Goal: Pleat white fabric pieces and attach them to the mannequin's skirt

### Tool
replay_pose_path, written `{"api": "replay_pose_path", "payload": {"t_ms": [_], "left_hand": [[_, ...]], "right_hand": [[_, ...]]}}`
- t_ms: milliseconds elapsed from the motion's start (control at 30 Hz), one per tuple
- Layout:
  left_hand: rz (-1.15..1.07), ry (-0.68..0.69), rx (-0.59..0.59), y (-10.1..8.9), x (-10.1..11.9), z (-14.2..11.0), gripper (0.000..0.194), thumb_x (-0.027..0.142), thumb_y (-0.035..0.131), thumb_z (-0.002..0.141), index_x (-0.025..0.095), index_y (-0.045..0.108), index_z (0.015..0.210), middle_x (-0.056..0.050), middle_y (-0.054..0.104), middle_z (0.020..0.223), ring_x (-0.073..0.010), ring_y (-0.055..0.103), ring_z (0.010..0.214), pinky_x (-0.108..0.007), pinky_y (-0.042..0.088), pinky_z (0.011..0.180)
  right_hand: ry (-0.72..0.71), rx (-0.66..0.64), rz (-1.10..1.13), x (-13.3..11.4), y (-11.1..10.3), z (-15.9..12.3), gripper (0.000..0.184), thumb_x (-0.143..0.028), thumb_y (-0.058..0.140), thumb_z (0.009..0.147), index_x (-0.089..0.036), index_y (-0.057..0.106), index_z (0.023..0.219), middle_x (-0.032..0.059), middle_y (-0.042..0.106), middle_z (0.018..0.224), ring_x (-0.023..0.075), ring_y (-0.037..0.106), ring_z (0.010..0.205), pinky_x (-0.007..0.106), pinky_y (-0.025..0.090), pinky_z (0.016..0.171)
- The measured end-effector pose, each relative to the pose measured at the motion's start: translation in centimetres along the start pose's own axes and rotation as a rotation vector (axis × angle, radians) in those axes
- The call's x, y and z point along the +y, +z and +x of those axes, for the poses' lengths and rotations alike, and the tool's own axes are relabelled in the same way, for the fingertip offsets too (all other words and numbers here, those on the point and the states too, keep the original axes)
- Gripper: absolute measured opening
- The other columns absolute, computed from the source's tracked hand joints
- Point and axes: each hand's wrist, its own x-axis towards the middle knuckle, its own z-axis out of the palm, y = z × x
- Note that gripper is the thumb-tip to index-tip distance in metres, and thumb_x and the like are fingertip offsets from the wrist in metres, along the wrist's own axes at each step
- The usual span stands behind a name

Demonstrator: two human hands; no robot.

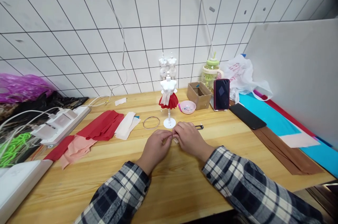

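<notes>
My left hand (158, 145) and my right hand (188, 138) meet at the fingertips over the table, both closed in a pinch. A small pale piece of cloth (175, 140) shows just below the joined fingertips; most of it is hidden by the fingers. Right behind them stands a small white dress form (168, 85) on a round base. It wears a red skirt (173, 101) with a pale strip of cloth (166, 98) at the front. Partly behind my right hand lies a small black tool (200, 127), perhaps thread snips. A thin metal ring (151, 122) lies left of the base.
Red cloth (104, 125), pink cloth (76, 148) and white cloth strips (127, 125) lie left, by a power strip (59, 123). A pink bowl of beads (187, 107), cardboard box (199, 95), phone (221, 94) and bottle (211, 72) stand behind. Brown fabric (287, 150) lies right.
</notes>
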Motion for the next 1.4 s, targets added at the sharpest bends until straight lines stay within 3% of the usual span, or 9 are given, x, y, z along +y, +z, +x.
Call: {"api": "replay_pose_path", "payload": {"t_ms": [133, 267, 367, 433, 533, 700, 1033, 1233, 1400], "left_hand": [[-0.047, -0.07, 0.033, 0.1, -0.5, 0.1, 0.028, 0.029, 0.053, 0.09, 0.022, 0.073, 0.11, -0.008, 0.073, 0.113, -0.023, 0.065, 0.106, -0.04, 0.049, 0.098], [-0.076, -0.132, 0.098, -0.1, -1.0, 0.2, 0.033, 0.03, 0.058, 0.086, 0.021, 0.069, 0.116, -0.008, 0.071, 0.117, -0.023, 0.063, 0.111, -0.04, 0.048, 0.102], [-0.095, -0.143, 0.084, -0.2, -0.9, 0.2, 0.027, 0.03, 0.058, 0.086, 0.021, 0.072, 0.108, -0.007, 0.073, 0.113, -0.0227, 0.064, 0.109, -0.039, 0.048, 0.102], [-0.106, -0.141, 0.061, -0.2, -0.7, 0.2, 0.024, 0.029, 0.057, 0.087, 0.022, 0.073, 0.104, -0.007, 0.074, 0.11, -0.0225, 0.065, 0.107, -0.039, 0.048, 0.101], [-0.11, -0.143, 0.043, -0.3, -0.5, 0.3, 0.023, 0.029, 0.056, 0.087, 0.022, 0.074, 0.101, -0.006, 0.075, 0.106, -0.0222, 0.066, 0.104, -0.038, 0.049, 0.099], [-0.083, -0.131, 0.036, -0.3, -0.2, 0.4, 0.023, 0.031, 0.056, 0.088, 0.022, 0.075, 0.098, -0.006, 0.075, 0.102, -0.0228, 0.066, 0.1, -0.038, 0.05, 0.095], [0.011, 0.043, -0.016, -0.2, 0.4, 0.0, 0.041, 0.046, 0.067, 0.083, 0.021, 0.068, 0.115, -0.009, 0.071, 0.114, -0.0256, 0.061, 0.109, -0.041, 0.044, 0.099], [0.167, 0.053, -0.04, -0.5, 1.0, 0.0, 0.02, 0.036, 0.065, 0.087, 0.026, 0.072, 0.102, -0.004, 0.074, 0.099, -0.0233, 0.064, 0.096, -0.041, 0.042, 0.09], [0.212, 0.069, 0.013, -1.0, 1.0, 0.0, 0.014, 0.03, 0.06, 0.091, 0.026, 0.073, 0.089, -0.001, 0.076, 0.089, -0.0214, 0.066, 0.09, -0.045, 0.035, 0.098]], "right_hand": [[0.07, -0.006, 0.132, 0.3, 0.0, 0.2, 0.006, -0.017, 0.058, 0.089, -0.019, 0.064, 0.087, 0.0056, 0.066, 0.089, 0.0206, 0.057, 0.087, 0.034, 0.04, 0.077], [0.325, 0.023, 0.567, 2.4, -0.1, 0.4, 0.006, -0.023, 0.067, 0.082, -0.021, 0.072, 0.08, 0.0034, 0.071, 0.082, 0.0178, 0.064, 0.077, 0.031, 0.048, 0.073], [0.396, -0.01, 0.89, 4.2, -0.6, 0.0, 0.028, -0.032, 0.065, 0.083, -0.024, 0.072, 0.109, 0.0055, 0.075, 0.103, 0.0219, 0.069, 0.098, 0.037, 0.053, 0.086], [0.327, -0.074, 0.964, 5.0, -0.8, -0.4, 0.05, -0.029, 0.06, 0.086, -0.03, 0.055, 0.136, 0.0044, 0.072, 0.116, 0.0216, 0.065, 0.113, 0.04, 0.05, 0.095], [0.244, -0.128, 0.709, 5.5, -0.9, -0.9, 0.073, -0.018, 0.059, 0.085, -0.036, 0.032, 0.15, 0.0019, 0.073, 0.115, 0.0208, 0.063, 0.114, 0.043, 0.045, 0.101], [0.245, -0.153, 0.363, 5.0, -0.1, -0.8, 0.093, -0.015, 0.067, 0.078, -0.031, 0.017, 0.156, 0.0013, 0.074, 0.101, 0.0219, 0.062, 0.098, 0.039, 0.044, 0.093], [0.222, -0.152, 0.449, 2.8, -0.1, -0.9, 0.093, -0.01, 0.062, 0.079, -0.028, 0.013, 0.156, -0.0022, 0.07, 0.089, 0.0174, 0.061, 0.087, 0.031, 0.044, 0.084], [0.089, -0.114, 0.356, 1.3, -0.5, -0.8, 0.087, -0.013, 0.063, 0.084, -0.028, 0.015, 0.155, 0.0, 0.07, 0.093, 0.0208, 0.061, 0.092, 0.037, 0.045, 0.088], [-0.03, 0.04, 0.287, 1.3, -1.1, -0.9, 0.074, -0.025, 0.061, 0.091, -0.028, 0.022, 0.154, 0.0044, 0.068, 0.106, 0.0229, 0.058, 0.094, 0.04, 0.047, 0.088]]}}
